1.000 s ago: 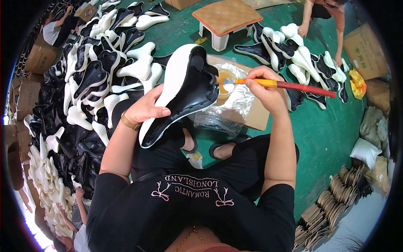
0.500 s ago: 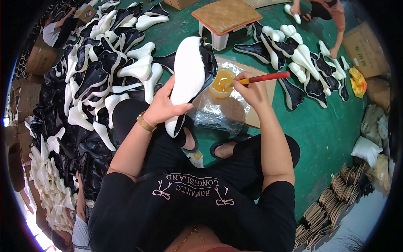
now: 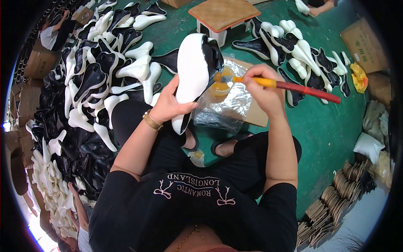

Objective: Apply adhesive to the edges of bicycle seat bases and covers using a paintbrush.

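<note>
My left hand [image 3: 172,105] is closed round the narrow end of a bicycle saddle [image 3: 192,69], with white padding facing up and a black shell along its right side. A paintbrush [image 3: 308,91] with a yellow and red handle is pinched in my right hand [image 3: 266,90]. Its yellow-wetted bristles are at the saddle's black edge; whether they touch I cannot tell. Behind the brush sits a tub of yellow liquid [image 3: 221,90], partly hidden by it. Under the tub, clear plastic film [image 3: 216,119] lies over a cardboard sheet [image 3: 257,118].
White and black saddles [image 3: 138,69] are heaped on the left, with another pile [image 3: 304,52] at the right. A stool [image 3: 224,14] with a woven top stands ahead. Cartons [image 3: 364,46] and stacked brown pieces [image 3: 331,201] line the right side. Other people work at the edges.
The brush has come up out of the tub and moved left to the saddle's edge, its handle now pointing lower right. At the upper right, the other person's reaching arm has withdrawn from the pile.
</note>
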Demonstrator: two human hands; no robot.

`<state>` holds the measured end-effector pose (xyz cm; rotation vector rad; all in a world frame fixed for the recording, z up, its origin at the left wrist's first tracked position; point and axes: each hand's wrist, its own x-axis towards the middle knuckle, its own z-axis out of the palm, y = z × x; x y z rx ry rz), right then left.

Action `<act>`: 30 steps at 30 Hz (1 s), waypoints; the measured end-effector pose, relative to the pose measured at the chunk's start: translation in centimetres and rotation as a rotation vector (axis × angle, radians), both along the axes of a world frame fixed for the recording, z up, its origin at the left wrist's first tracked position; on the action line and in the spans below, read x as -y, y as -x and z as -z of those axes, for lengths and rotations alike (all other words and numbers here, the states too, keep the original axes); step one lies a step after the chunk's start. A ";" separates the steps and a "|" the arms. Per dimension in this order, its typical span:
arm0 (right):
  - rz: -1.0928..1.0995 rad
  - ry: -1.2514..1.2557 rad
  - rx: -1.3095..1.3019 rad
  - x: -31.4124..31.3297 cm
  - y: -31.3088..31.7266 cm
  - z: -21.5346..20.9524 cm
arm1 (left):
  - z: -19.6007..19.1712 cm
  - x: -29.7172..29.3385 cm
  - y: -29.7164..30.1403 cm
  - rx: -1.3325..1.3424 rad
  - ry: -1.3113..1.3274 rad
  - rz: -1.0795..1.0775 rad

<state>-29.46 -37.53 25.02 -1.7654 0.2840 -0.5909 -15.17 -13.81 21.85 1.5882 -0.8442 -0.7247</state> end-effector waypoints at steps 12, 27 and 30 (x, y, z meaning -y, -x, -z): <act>-0.244 0.280 0.113 -3.5 0.1 -1.2 | 0.9 3.6 -1.0 -0.136 0.172 -0.118; -0.505 0.179 0.063 -3.8 0.6 -0.7 | -1.1 4.5 -1.5 -0.225 0.312 -0.247; -0.143 0.019 0.003 -0.7 0.9 0.8 | -1.6 2.9 -2.9 0.110 0.292 -0.250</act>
